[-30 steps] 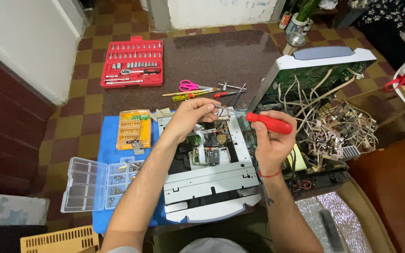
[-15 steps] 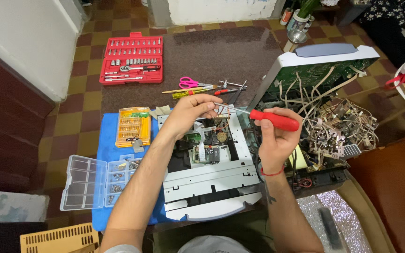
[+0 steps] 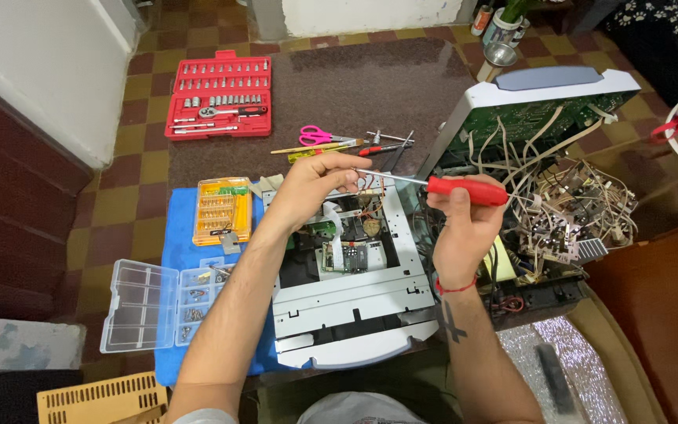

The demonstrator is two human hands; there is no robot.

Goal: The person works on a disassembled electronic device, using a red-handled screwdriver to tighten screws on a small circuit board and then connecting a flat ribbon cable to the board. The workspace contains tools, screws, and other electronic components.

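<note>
My right hand (image 3: pixel 461 224) grips a red-handled screwdriver (image 3: pixel 464 188), held level above the work with its shaft pointing left. My left hand (image 3: pixel 311 184) has its fingertips pinched at the shaft's tip; whether something small sits between them I cannot tell. Below both hands lies an opened disc-drive mechanism with a white metal frame (image 3: pixel 339 294), a green circuit board (image 3: pixel 347 255) and flat cables at its middle. To the right stands an opened grey device case (image 3: pixel 543 98) with a green board and a tangle of wires (image 3: pixel 570 212).
A red socket set (image 3: pixel 220 94) lies open at the back left. An orange bit case (image 3: pixel 221 210) and a clear compartment box (image 3: pixel 162 302) rest on a blue mat (image 3: pixel 198 259). Pink scissors (image 3: pixel 315 135) and small tools lie behind the mechanism. Checkered floor lies to the left.
My right hand has lifted the screwdriver and turned it from slanting down into the mechanism to lying level. My left hand rose from the frame to the shaft's tip.
</note>
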